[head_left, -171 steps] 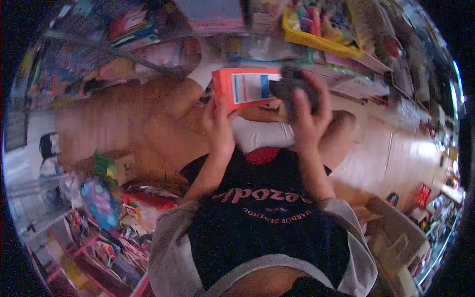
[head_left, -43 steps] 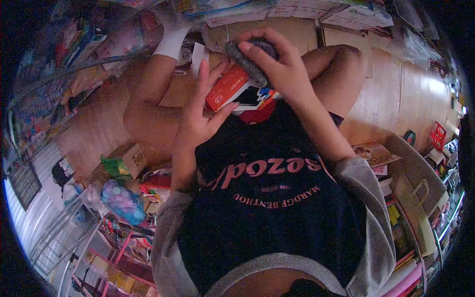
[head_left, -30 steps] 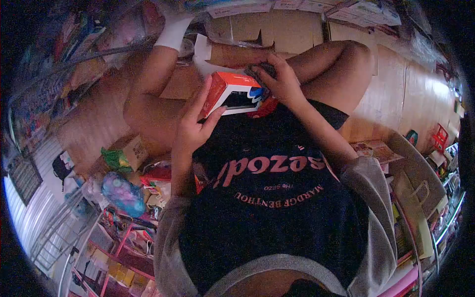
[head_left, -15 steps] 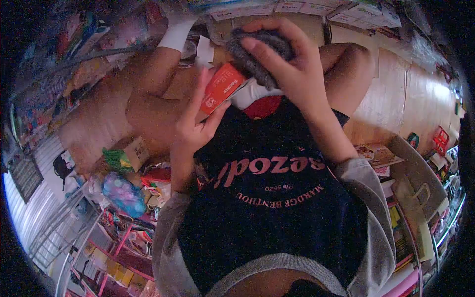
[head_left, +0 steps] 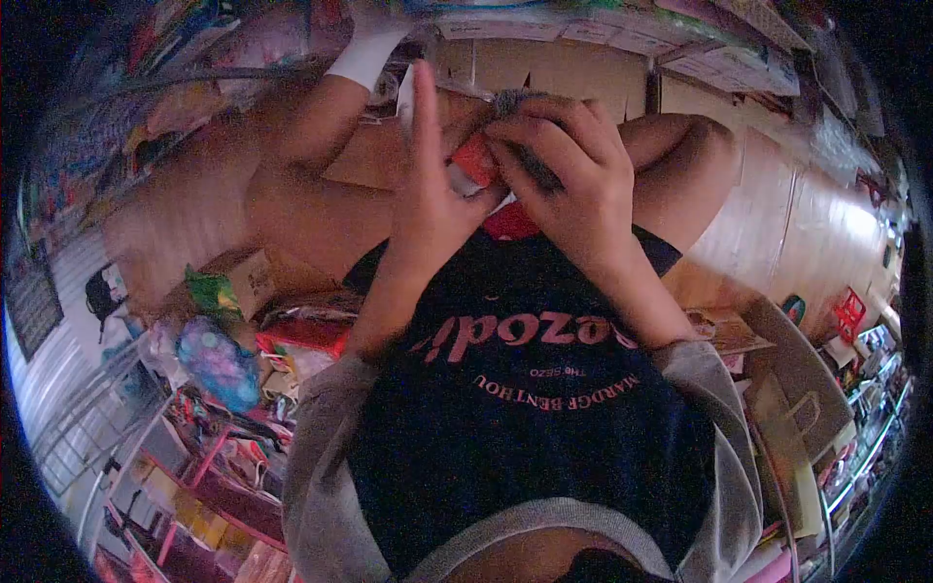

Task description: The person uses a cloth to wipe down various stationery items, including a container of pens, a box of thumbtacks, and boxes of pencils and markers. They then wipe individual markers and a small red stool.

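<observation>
My left hand (head_left: 428,209) has its index finger pointing straight up. Its thumb lies along the lower end of a small red box (head_left: 475,160), which sits between my two hands and is partly hidden by them. My right hand (head_left: 578,165) is closed round a grey fluffy thing (head_left: 520,100), which shows above and below the curled fingers. The right fingertips are right at the red box. Both hands are above my lap, in front of the black shirt (head_left: 544,418) with pink lettering.
My bare legs are folded on the wooden floor (head_left: 768,223). Left of me are a blue patterned bag (head_left: 219,364), a green packet (head_left: 212,290) and a pink-framed rack (head_left: 209,457). A cardboard box (head_left: 802,379) stands on the right, with a red plastic item (head_left: 848,316) beyond it.
My right hand has come down with the grey fluffy thing to the red box. The box has moved right and turned, and my left index finger has lifted off it.
</observation>
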Motion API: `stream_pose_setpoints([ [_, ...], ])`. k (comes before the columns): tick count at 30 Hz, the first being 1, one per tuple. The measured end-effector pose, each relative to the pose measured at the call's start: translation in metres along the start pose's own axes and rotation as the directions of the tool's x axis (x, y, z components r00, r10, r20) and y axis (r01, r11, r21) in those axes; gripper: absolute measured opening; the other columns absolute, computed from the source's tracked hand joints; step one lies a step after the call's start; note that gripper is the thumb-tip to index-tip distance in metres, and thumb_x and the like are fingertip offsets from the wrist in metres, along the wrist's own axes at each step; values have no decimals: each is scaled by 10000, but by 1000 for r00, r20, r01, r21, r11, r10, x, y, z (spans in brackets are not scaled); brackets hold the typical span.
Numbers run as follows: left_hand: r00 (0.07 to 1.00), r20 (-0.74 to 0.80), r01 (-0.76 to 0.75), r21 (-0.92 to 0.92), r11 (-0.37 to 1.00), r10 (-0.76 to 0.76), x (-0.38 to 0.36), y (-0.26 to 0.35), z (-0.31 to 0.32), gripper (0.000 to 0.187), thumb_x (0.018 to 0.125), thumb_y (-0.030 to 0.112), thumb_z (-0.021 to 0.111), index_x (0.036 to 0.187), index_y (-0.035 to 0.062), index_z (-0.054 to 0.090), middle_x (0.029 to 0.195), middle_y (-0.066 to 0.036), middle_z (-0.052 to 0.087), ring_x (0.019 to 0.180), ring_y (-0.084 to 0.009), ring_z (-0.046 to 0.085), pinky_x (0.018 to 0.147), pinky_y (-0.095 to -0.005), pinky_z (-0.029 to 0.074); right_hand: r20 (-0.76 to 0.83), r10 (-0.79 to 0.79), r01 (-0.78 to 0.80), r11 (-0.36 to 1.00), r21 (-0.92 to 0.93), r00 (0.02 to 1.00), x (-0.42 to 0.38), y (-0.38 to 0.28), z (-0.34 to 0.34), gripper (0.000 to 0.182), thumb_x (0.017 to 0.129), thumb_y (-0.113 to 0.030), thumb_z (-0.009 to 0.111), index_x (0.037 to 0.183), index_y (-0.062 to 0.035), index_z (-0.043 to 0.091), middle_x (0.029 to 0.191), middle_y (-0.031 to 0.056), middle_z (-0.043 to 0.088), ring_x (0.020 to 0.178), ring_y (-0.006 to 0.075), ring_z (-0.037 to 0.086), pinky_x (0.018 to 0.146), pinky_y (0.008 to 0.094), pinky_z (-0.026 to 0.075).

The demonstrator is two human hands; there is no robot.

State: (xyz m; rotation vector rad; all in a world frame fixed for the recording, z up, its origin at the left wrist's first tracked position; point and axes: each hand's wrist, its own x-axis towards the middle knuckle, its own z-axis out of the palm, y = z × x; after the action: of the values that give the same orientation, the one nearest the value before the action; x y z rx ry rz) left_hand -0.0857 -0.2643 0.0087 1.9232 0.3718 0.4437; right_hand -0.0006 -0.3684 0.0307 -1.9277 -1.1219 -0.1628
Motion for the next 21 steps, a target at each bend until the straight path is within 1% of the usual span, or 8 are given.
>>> stream_pose_setpoints([
  [3,1000,-17,10,166,986,-8,-2,-9,7,982,585,35,662,1293,73,-17,1056,-235,474,968,-315,500,798,-334,410,60,-39,38,999,24,997,-2,-4,-2,232,583,-41,649,807,-76,603,815,74,553,738,227,526,640,301,434],
  [5,999,17,41,-41,998,-41,-4,-4,10,951,596,45,655,1292,72,8,1157,-243,384,972,-336,489,787,-344,415,55,-29,29,1000,-2,998,0,-1,-6,221,593,-43,648,807,-72,601,818,76,558,746,226,531,649,300,435],
  [9,997,30,73,70,995,-75,-4,1,11,931,596,48,653,1290,71,33,1161,-223,391,948,-339,498,759,-361,428,-45,74,-78,993,-91,996,0,20,-9,193,591,-82,638,775,-79,580,788,66,547,714,240,521,615,317,430],
  [12,999,6,-52,57,997,52,-5,-2,14,922,589,43,648,1289,74,48,1036,-211,494,887,-369,514,731,-374,437,-14,74,-75,993,-89,997,0,13,-10,191,593,-77,640,775,-68,579,782,81,545,701,252,512,606,325,430],
  [15,998,-9,-52,208,977,55,-5,0,13,924,582,37,647,1289,75,53,948,-212,537,888,-365,515,732,-373,436,87,44,-39,997,-65,995,-5,-6,-12,186,607,-61,639,785,-62,585,790,84,556,727,242,524,639,318,429],
  [16,999,10,33,143,989,-35,-7,-3,13,924,581,40,647,1288,71,54,969,-211,531,907,-356,510,738,-371,433,147,26,-26,1000,-3,989,-4,-9,-11,177,622,-40,635,793,-56,590,801,86,567,750,232,537,675,308,427],
  [18,994,33,102,72,992,-105,-7,-1,11,923,579,43,648,1288,67,56,990,-210,525,927,-346,506,744,-369,430,104,12,-13,1000,8,995,-5,-2,-7,193,604,-64,640,789,-62,586,793,85,561,743,242,528,650,319,431],
  [21,999,4,-43,136,990,43,-3,7,8,906,595,62,647,1283,47,57,991,-204,528,942,-331,504,766,-362,419,45,69,-68,997,-28,997,2,16,-7,184,615,-85,635,789,-65,580,791,90,559,747,254,527,652,322,433],
])
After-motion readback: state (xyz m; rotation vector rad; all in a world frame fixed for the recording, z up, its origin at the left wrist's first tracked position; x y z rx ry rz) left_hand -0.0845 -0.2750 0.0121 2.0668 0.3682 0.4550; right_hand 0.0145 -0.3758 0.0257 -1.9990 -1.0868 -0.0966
